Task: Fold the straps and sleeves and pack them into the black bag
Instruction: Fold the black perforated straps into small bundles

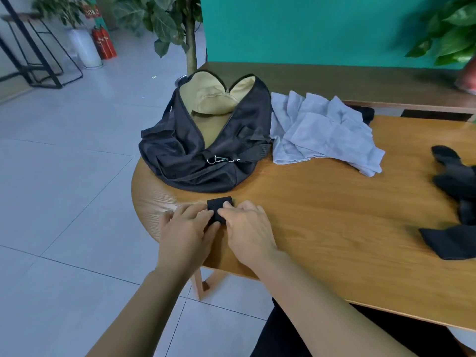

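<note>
1. A person seated at a wooden table (322, 215) works a folded black strap (218, 206), which lies on the tabletop just in front of the black bag (185, 161), on the side nearest the person.
2. The left hand (184, 228) pinches the strap's left edge between thumb and curled fingers; the right hand (248, 225) grips the other side, fingertips bent over the top of the strap and thumb below. The two hands nearly touch.
3. The black bag sits unzipped at the table's rounded end, its mouth gaping to show a tan lining, with a metal clip (221, 159) dangling on its front.
4. Just to the right of the bag, touching its side, lies a rumpled pale grey cloth (322, 132).
5. Well to the right of the bag, beyond the cloth, a heap of loose black straps and sleeves (456, 186) lies unfolded, and a flatter black piece (448, 240) lies closer to the table's near edge.
6. Behind the bag rise a potted tree's trunk (191, 47) and a teal wall (309, 27); far off to the bag's left, red fire extinguishers (104, 43) stand on the tiled floor.
</note>
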Tool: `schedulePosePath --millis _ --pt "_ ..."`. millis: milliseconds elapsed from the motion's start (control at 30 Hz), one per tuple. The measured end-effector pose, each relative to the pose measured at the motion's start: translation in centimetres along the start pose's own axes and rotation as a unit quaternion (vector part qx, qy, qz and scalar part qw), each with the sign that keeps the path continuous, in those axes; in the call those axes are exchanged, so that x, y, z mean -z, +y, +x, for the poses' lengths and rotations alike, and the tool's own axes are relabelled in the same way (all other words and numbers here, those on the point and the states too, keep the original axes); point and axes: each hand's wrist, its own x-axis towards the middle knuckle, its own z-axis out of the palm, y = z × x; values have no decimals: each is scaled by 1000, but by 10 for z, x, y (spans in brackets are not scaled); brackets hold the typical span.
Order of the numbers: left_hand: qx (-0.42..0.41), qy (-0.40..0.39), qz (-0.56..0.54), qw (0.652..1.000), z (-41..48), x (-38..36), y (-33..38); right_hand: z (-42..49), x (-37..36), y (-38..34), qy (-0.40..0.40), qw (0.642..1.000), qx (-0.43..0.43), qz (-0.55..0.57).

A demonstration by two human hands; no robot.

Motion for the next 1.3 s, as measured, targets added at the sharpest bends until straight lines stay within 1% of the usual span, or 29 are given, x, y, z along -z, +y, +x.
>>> schedulePosePath --millis 233,433,533,600,700,767,833,933,1000,1067,1133,1200,1300 --pt "0 1 15 1000 2 7 -12 14 -17 -16 7 999 20 -26" --pt "5 -23 33 999 5 15 -10 10 -13 -16 8 999 32 -25" --pt "-3 -10 22 1000 9 22 5 -2 6 3 40 998 44 -2" --pt "-28 10 -2 1000 12 23 23 -16 23 24 78 996 36 4" --pt "-103 30 -38 993 18 15 62 -47 46 66 168 986 -2 6" --pt "-142 9 -76 987 25 9 99 -74 59 98 239 970 -42 4" --pt "-184 -8 -114 976 32 4 141 -102 74 129 298 950 -89 -11" --pt "-252 -19 -182 950 40 0 206 -145 98 174 374 910 -172 -52" --pt "-290 -46 -220 931 46 0 247 -170 110 203 390 883 -247 -84" --pt "-326 -79 -230 914 51 0 284 -188 118 229 387 857 -322 -114" --pt "-353 -106 -224 902 55 -3 316 -199 126 249 379 840 -365 -130" --pt "-370 -131 -211 895 58 -8 337 -202 135 267 369 837 -376 -144" --pt "-391 -159 -197 885 59 -22 350 -193 148 292 333 861 -338 -181"
